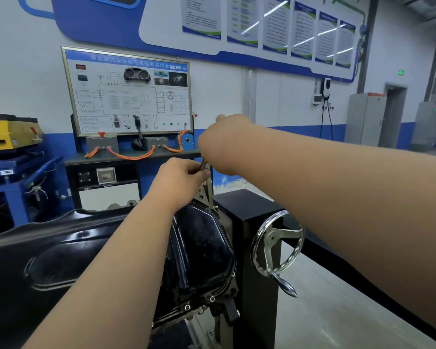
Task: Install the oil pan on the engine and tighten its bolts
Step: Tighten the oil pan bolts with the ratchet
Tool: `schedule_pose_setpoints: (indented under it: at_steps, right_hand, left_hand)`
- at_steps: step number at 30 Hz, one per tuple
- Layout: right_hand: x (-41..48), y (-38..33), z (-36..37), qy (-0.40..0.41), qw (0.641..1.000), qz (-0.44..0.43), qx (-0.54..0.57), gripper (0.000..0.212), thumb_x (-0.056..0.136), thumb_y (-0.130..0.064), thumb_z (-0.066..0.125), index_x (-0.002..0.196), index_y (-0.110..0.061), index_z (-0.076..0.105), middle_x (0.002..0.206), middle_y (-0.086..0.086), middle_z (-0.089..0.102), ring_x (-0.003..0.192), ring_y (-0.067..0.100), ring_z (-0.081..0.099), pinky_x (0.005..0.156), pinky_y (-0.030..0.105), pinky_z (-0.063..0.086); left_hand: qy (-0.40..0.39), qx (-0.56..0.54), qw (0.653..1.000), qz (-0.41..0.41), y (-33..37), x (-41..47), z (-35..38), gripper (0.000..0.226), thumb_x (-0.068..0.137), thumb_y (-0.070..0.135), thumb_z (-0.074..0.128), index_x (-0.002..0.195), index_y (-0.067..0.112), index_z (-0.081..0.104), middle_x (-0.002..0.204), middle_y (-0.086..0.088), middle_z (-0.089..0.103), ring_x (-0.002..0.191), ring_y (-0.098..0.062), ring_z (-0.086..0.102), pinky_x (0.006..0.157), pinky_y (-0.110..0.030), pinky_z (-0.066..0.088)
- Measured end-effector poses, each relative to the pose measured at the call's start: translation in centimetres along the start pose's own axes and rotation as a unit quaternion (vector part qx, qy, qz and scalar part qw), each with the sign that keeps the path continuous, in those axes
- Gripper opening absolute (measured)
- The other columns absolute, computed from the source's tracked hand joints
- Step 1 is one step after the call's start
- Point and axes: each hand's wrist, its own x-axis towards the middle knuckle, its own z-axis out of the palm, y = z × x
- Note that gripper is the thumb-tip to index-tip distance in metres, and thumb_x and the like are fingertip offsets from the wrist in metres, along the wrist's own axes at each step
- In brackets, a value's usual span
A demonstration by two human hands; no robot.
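The black oil pan sits on the engine, which is clamped in a black stand; bolts show along its near flange. At the pan's far upper edge my left hand pinches a thin dark tool with curled fingers. My right hand comes over from the right, wrist bent down, and grips the same tool just above the left hand. The tool's tip and the bolt beneath it are hidden behind my fingers.
A chrome handwheel with a crank handle juts from the black stand post right of the pan. Behind stands a training panel bench with orange cables. A blue and yellow lift table is at the left.
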Motion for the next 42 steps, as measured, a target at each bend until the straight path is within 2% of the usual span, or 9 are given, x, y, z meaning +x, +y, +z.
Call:
schedule_pose_setpoints:
  at_steps: [4,8,15,19,22,29,33,37,42]
  right_hand:
    - [0.2,0.7,0.6,-0.088,0.984,0.01,0.155,0.045,0.097,-0.044,0.037,0.085,-0.006,0.058,0.057,0.002,0.064,0.049,0.015,0.062,0.057,0.028,0.043]
    - [0.6,0.7,1.3,-0.16,0.919,0.035,0.358,0.074,0.09,-0.067,0.025,0.081,-0.002,0.059,0.051,0.008,0.066,0.047,0.024,0.066,0.057,0.032,0.053]
    - [-0.1,0.3,0.6,-0.079,0.986,-0.021,0.143,0.047,0.099,-0.043,0.036,0.073,-0.007,0.053,0.055,0.003,0.059,0.038,0.013,0.054,0.038,0.022,0.038]
    - [-0.6,0.2,0.5,0.018,0.996,0.04,0.08,0.029,0.094,-0.017,0.048,0.069,-0.012,0.034,0.074,0.001,0.04,0.078,0.021,0.049,0.068,0.028,0.046]
    - [-0.4,-0.1,0.4,0.045,0.995,0.03,0.078,0.018,0.093,-0.013,0.05,0.083,-0.01,0.036,0.09,0.005,0.043,0.102,0.031,0.051,0.088,0.043,0.047]
    - [-0.2,0.3,0.1,-0.207,0.929,0.057,0.3,0.071,0.093,-0.065,0.027,0.081,0.001,0.053,0.043,0.011,0.061,0.041,0.023,0.064,0.043,0.022,0.047]
    - [0.4,0.4,0.7,-0.164,0.94,0.051,0.294,0.069,0.092,-0.065,0.027,0.077,-0.002,0.05,0.044,0.011,0.062,0.039,0.024,0.063,0.048,0.027,0.046]
    - [-0.1,0.3,0.2,-0.107,0.986,-0.003,0.129,0.051,0.096,-0.052,0.038,0.07,-0.012,0.053,0.047,0.003,0.062,0.04,0.015,0.058,0.045,0.026,0.035]
    - [-0.7,0.0,0.2,0.026,0.999,-0.011,0.014,0.008,0.093,-0.014,0.05,0.087,-0.014,0.045,0.086,0.003,0.047,0.088,0.021,0.047,0.077,0.037,0.045]
  left_hand:
    - [-0.003,0.02,1.0,0.007,0.2,-0.1,0.2,0.027,0.09,0.04,0.057,0.069,0.026,0.066,0.045,0.012,0.047,0.043,-0.006,0.036,0.045,-0.02,0.032]
    - [0.001,0.044,0.999,0.0,0.5,-0.2,0.3,0.024,0.09,0.023,0.048,0.067,0.022,0.051,0.052,0.004,0.05,0.043,-0.009,0.039,0.043,-0.022,0.028]
    - [-0.032,0.071,0.996,0.038,0.5,-0.3,0.3,0.03,0.097,0.029,0.043,0.071,0.033,0.056,0.068,0.016,0.06,0.061,-0.004,0.057,0.051,-0.022,0.042]
    - [-0.082,0.046,0.995,0.024,0.7,-0.5,0.5,0.021,0.1,0.028,0.043,0.096,0.033,0.063,0.099,0.008,0.069,0.098,-0.025,0.064,0.083,-0.039,0.05]
    - [-0.075,0.023,0.997,0.017,0.6,-0.4,0.3,0.022,0.1,0.026,0.043,0.093,0.034,0.062,0.1,0.01,0.07,0.099,-0.024,0.065,0.075,-0.029,0.048]
    - [-0.018,0.094,0.995,0.006,0.6,-0.4,0.2,0.025,0.089,0.03,0.052,0.079,0.01,0.063,0.062,-0.003,0.059,0.051,-0.016,0.045,0.045,-0.024,0.035]
    - [-0.005,0.081,0.997,0.002,0.6,-0.4,0.3,0.032,0.092,0.027,0.049,0.062,0.017,0.05,0.049,0.003,0.047,0.04,-0.009,0.036,0.041,-0.022,0.027]
    - [-0.034,0.115,0.992,0.042,0.7,-0.4,0.4,0.025,0.097,0.025,0.043,0.079,0.019,0.06,0.066,0.004,0.057,0.058,-0.015,0.049,0.052,-0.028,0.037]
    - [-0.072,0.099,0.992,0.044,0.5,-0.3,0.7,0.021,0.101,0.025,0.038,0.104,0.023,0.06,0.095,0.013,0.063,0.093,-0.014,0.059,0.083,-0.033,0.047]
